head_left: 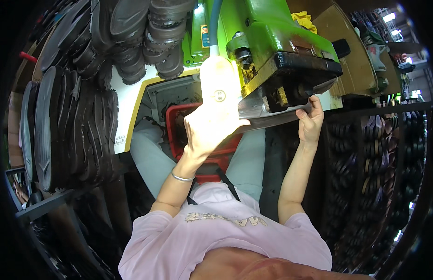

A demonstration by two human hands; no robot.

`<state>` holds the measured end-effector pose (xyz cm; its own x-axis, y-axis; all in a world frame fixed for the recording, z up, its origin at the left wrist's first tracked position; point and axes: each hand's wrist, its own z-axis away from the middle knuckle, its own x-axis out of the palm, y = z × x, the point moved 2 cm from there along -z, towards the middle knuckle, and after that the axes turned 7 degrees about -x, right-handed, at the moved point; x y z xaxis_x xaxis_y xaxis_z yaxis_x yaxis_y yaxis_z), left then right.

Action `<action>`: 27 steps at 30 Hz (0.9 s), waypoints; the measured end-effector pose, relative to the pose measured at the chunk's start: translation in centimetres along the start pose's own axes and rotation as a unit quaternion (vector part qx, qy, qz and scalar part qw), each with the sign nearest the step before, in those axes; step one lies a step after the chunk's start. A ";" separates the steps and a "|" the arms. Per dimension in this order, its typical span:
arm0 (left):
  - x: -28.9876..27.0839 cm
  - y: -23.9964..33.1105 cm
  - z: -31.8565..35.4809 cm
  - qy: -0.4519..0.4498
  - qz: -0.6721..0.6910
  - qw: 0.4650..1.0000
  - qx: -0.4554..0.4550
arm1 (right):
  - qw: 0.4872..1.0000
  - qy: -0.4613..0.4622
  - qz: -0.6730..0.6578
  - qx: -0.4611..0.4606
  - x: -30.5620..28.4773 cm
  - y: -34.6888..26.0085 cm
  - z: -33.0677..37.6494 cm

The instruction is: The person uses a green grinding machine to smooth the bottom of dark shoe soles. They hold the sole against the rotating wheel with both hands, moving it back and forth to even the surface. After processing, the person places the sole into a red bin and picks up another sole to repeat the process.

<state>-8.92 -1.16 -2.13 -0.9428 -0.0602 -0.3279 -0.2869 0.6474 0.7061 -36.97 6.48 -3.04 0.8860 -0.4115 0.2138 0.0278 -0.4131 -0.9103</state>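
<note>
A long dark shoe sole point(267, 120) lies on edge under the black working head of a green machine point(277, 37). My right hand point(310, 122) pinches its right end between thumb and fingers, close below the head. At the left end, my left hand point(204, 128) holds the sole, its thumb out to the right over it. Glare washes out that hand, and its other fingers barely show. Just above it is a very bright, rounded lamp head point(219, 77) on a grey-blue hose point(216, 23). The machine's head hides where it meets the sole.
Stacks of dark soles point(72, 126) stand close on my left, with more piled point(132, 32) behind them. A red bin point(179, 112) sits between my knees, below the table. At the far right stand a cardboard box point(349, 56) and racks of soles point(365, 163); a yellow cloth point(304, 21) lies behind the machine.
</note>
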 end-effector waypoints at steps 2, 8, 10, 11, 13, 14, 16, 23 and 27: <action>-0.6 -0.3 0.0 -0.031 0.017 0.999 -0.006 | 1.000 -0.005 0.011 0.013 0.5 0.2 0.0; -3.5 -2.2 0.6 -0.097 -0.055 0.993 -0.031 | 0.999 -0.024 0.023 -0.002 5.0 1.4 1.6; -3.0 -1.2 0.6 -0.091 -0.009 0.994 -0.065 | 0.999 -0.029 0.039 -0.007 4.8 1.3 1.9; -2.8 -0.5 0.2 -0.082 -0.006 0.996 -0.037 | 0.998 -0.032 0.048 -0.010 4.8 1.2 1.9; -2.6 0.8 -0.9 -0.063 0.003 0.998 0.020 | 0.999 -0.026 0.036 -0.010 4.7 1.1 1.4; -2.5 1.0 -1.1 -0.063 0.000 0.997 0.036 | 0.999 -0.026 0.034 -0.005 4.6 1.0 1.2; -2.3 0.7 -1.1 -0.055 0.022 0.998 0.023 | 0.999 -0.026 0.020 0.006 4.9 0.8 0.8; -3.4 -1.2 -0.8 -0.119 -0.047 0.992 -0.012 | 0.999 -0.042 0.006 0.033 6.2 0.8 1.1; -4.2 -1.6 -0.9 -0.143 -0.055 0.986 -0.067 | 0.998 -0.041 0.006 0.047 6.9 1.0 1.6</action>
<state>-4.69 -2.59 -1.31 -0.8239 0.1056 -0.5568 -0.4221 0.5413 0.7272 -30.08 4.54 -3.01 0.9212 -0.3472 0.1757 0.0558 -0.3288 -0.9427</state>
